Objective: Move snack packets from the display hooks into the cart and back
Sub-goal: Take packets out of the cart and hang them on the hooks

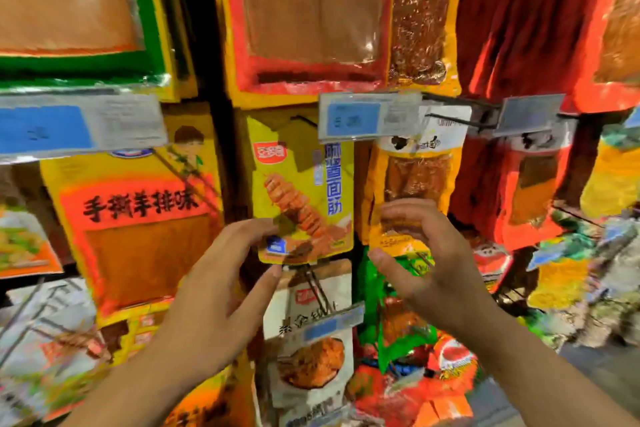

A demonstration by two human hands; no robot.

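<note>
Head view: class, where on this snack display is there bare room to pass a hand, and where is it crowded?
One free patch: the dark vertical strip between the orange-and-yellow packet and the yellow skewer packet. The hook rods right of the blue price tag leave a little room. Lower right, the heaped packets overlap tightly.

Head-worn view, forward and slightly down, close to hanging snack packets (301,184).
</note>
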